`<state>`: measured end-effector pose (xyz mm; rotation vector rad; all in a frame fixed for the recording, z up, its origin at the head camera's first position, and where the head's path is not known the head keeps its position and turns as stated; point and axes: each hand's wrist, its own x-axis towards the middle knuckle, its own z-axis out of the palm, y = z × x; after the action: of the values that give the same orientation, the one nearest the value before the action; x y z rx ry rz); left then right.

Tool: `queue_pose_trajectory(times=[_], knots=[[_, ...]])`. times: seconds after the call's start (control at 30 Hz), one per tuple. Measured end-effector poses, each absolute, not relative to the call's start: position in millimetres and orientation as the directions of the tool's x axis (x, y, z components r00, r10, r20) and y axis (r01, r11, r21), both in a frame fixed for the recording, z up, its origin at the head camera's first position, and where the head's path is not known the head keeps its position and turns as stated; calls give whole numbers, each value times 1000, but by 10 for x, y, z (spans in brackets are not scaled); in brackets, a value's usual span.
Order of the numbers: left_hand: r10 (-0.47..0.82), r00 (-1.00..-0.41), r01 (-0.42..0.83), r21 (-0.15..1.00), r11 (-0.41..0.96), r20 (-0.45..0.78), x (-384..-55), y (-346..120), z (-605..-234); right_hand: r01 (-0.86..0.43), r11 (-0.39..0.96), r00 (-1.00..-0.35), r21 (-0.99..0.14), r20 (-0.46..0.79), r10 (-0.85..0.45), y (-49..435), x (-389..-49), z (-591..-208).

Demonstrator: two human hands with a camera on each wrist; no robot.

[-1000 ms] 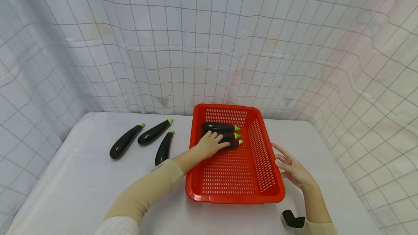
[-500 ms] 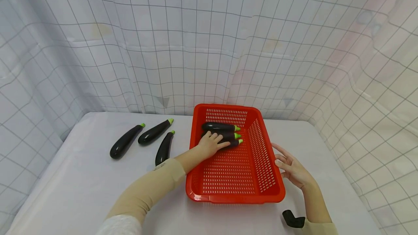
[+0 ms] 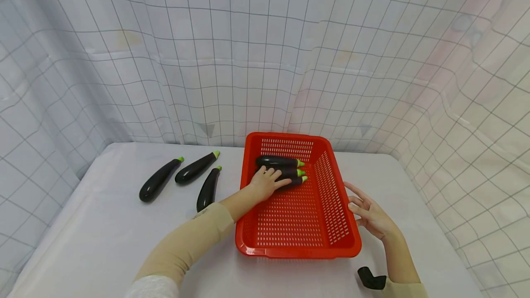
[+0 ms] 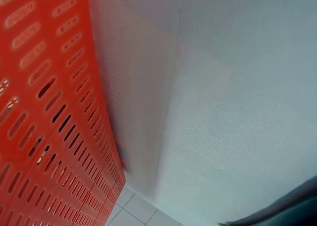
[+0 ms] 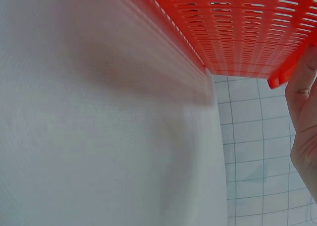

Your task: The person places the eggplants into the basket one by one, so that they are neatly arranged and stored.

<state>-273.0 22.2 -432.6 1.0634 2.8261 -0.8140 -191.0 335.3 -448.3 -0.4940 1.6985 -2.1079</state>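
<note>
In the head view, a red slotted plastic basket [image 3: 290,224] stands on the white table. Three dark eggplants lie side by side at its far end: the far eggplant [image 3: 276,162], the middle eggplant [image 3: 288,173] and the near eggplant [image 3: 295,182]. My left hand [image 3: 263,185] reaches over the left rim and rests on the middle and near ones, fingers spread, partly hiding them. Outside the right wall, my right hand [image 3: 372,215] touches the rim with loosely extended fingers. The right wrist view shows those fingers [image 5: 303,84] right at the rim.
Left of the basket lie three more eggplants: a left eggplant [image 3: 159,180], a middle eggplant [image 3: 196,168] and one near my forearm, a smaller eggplant [image 3: 208,190]. A black bent object [image 3: 371,279] lies by my right wrist. Grid-patterned curtains [image 3: 269,59] hang behind and at both sides.
</note>
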Motion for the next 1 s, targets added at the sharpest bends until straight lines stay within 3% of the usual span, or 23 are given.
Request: queue_pose_trajectory(times=[0.4, 0.73, 1.0], knots=[[625, -768, 631, -341, 697, -140, -2797, 102, -4176, 74, -211, -851, -975, 49, -523, 3357, -1908, -4491], [590, -807, 590, -47, 806, -24, -2836, -164, -3889, 71, -214, -849, -974, 53, -525, 3352, -1907, -4475], [543, -833, 552, 93, 828, 110, -2866, -471, -3745, 67, -203, -852, -977, 50, -521, 3347, -1902, -4461]])
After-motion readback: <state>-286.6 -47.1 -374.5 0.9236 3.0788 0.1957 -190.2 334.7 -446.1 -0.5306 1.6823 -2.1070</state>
